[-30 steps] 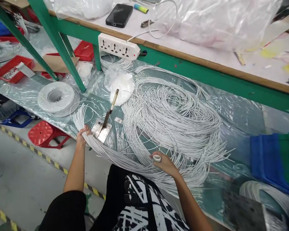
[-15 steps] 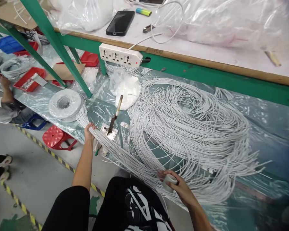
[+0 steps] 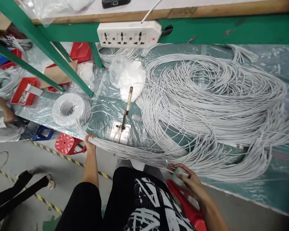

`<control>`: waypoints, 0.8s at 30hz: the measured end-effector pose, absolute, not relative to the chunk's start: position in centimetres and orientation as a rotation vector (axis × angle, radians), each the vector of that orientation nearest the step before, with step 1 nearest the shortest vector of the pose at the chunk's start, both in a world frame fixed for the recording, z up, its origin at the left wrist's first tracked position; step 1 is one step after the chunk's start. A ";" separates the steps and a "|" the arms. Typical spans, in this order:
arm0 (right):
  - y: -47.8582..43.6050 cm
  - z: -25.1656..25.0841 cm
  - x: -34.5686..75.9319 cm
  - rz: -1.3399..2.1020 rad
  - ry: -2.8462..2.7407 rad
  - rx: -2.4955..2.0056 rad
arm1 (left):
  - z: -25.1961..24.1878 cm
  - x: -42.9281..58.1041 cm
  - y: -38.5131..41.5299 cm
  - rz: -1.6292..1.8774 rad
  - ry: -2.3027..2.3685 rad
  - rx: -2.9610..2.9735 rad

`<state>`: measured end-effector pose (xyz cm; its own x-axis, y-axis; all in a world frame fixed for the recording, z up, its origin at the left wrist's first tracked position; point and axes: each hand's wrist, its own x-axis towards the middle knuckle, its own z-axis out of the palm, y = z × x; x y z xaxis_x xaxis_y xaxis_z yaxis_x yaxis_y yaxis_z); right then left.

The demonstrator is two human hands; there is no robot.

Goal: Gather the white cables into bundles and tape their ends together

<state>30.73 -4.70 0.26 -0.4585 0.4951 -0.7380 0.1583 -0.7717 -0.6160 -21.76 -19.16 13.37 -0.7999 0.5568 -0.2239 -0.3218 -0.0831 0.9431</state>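
My left hand [image 3: 89, 142] is closed round one end of a long bundle of thin white cables [image 3: 125, 150], close to the table's front edge. The bundle runs right along that edge and joins a big loose coil of the same cables [image 3: 221, 102]. In my right hand [image 3: 189, 179] is a roll of pale tape [image 3: 180, 175], gripped beside the bundle's lower side. Behind the bundle stands a lever tool [image 3: 126, 112] with a metal base. A plastic-wrapped cable reel [image 3: 68, 109] lies just beyond my left hand.
A power strip [image 3: 129, 34] is fixed to the green shelf beam above the table. Clear plastic bags [image 3: 132, 78] lie behind the lever. Red trays [image 3: 26, 91] stand to the left, where another person's arm [image 3: 4, 109] shows. Red stools [image 3: 66, 144] stand below the table.
The camera view has shifted closer to the table and turned. My left hand still grips the bundle, which is pulled straighter. My right hand with the tape has moved slightly right.
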 end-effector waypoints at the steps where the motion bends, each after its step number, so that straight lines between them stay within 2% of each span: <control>1: -5.7 0.4 29.7 2.328 -0.927 -1.504 | 12.6 -22.1 -20.0 1.992 1.629 0.247; 7: -8.5 0.8 25.7 2.369 -0.883 -1.492 | 8.3 -22.3 -25.4 2.243 1.698 0.122; 15: -8.9 2.5 23.8 2.269 -0.815 -1.532 | 3.6 -25.4 -26.2 2.215 1.696 -0.224; 24: -11.1 2.6 22.5 2.222 -0.680 -1.442 | 4.5 -26.0 -26.8 2.050 1.745 -0.465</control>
